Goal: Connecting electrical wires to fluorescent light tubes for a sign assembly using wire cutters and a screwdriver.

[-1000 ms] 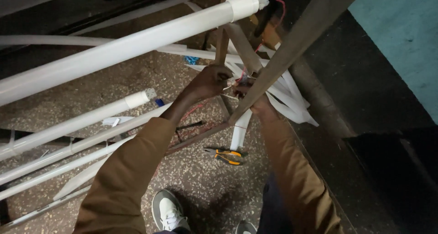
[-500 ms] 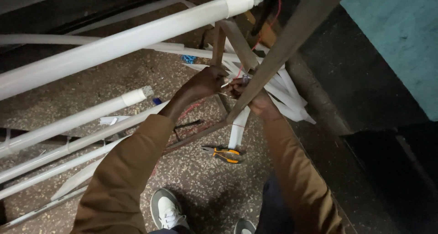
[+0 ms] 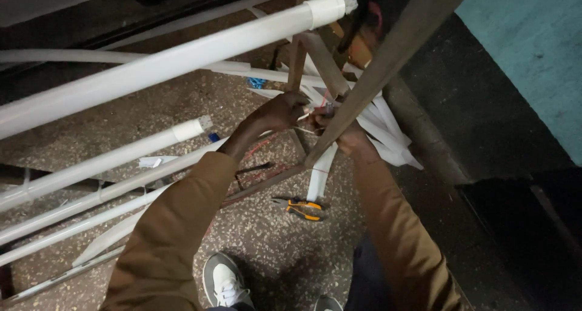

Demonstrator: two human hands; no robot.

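**Two hands busy with thin wires by the slanted bar**

Two hands meet in the middle of my view. My left hand (image 3: pixel 284 112) has its grip pinched together on thin wires (image 3: pixel 308 118), pale and red, that poke out toward the other hand. My right hand (image 3: pixel 347 135) sits just beside it, partly behind a slanted metal bar (image 3: pixel 388 68), so I cannot tell if its grip is closed or apart. The wires sit right between the two hands, at the fingertips.

Just past the hands lies a bunch of white strips (image 3: pixel 388 129), spread like a fan. Above the left hand runs a big white tube (image 3: pixel 182 62) with a cap on its end. Well off to the left side of the left hand lie more white tubes (image 3: pixel 109 159) on the speckled floor (image 3: pixel 267 250). Below both hands, on the floor, lie pliers with yellow handles (image 3: pixel 303 208). Near my feet I see a grey shoe (image 3: pixel 225 280).

I think the step in hand is joining or twisting the wire ends. The next move calls for small, slow finger work, with the ends kept close together so they do not slip.
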